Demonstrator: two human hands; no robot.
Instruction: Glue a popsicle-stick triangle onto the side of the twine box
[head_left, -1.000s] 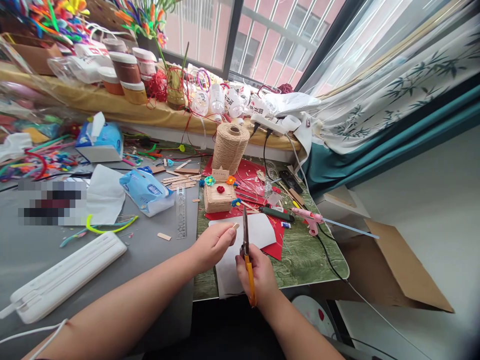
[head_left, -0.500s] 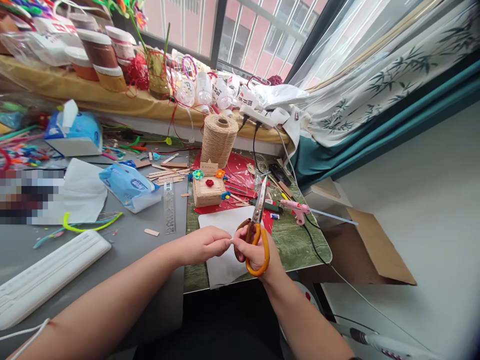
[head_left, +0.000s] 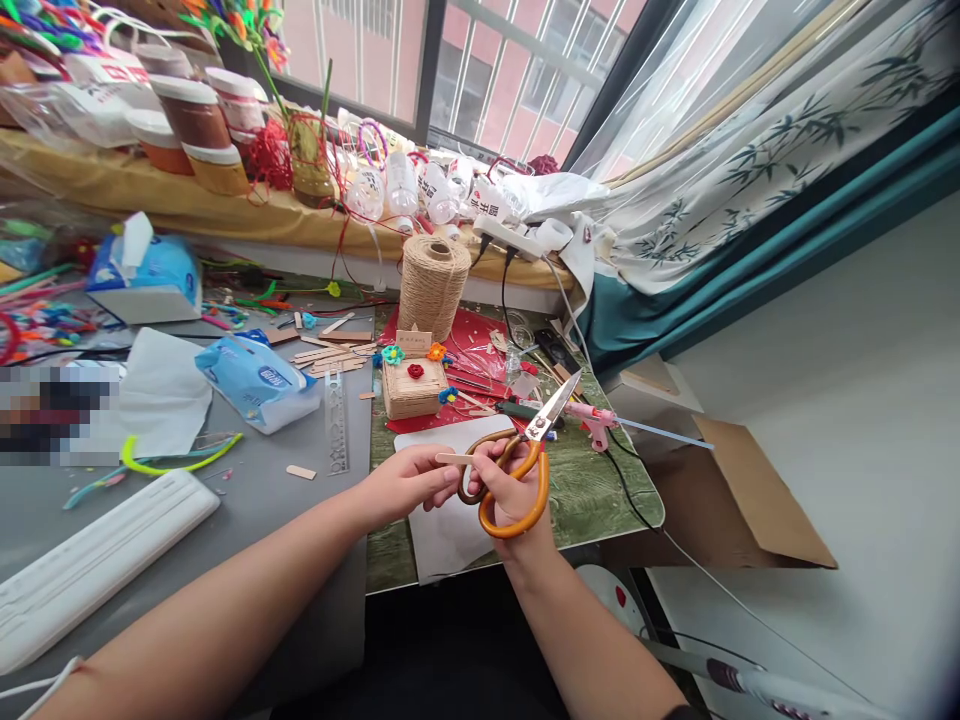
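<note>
My right hand (head_left: 514,485) is closed around scissors (head_left: 551,412) with orange-brown handles; the blades point up and away to the right. Between my two hands is a short wooden craft stick (head_left: 454,459). Its left end lies at the fingers of my left hand (head_left: 416,482), which are closed on it, and its right end meets my right thumb. Below them a white sheet of paper (head_left: 450,535) lies on the green tabletop. Just beyond stands a twine-wrapped box (head_left: 411,393) with a red flower on top and other small coloured flowers around it.
A twine spool (head_left: 433,290) stands behind the box. To the right lies a pink glue gun (head_left: 596,424) with its cord. Left are a clear ruler (head_left: 337,425), loose craft sticks (head_left: 334,357), a tissue pack (head_left: 255,382) and a white bar-shaped object (head_left: 105,565). A cardboard box (head_left: 750,490) sits beyond the table's right edge.
The scissors have tilted to the right, their blades swinging from nearly upright to slanting. The craft stick has turned and now shows lengthwise between my hands.
</note>
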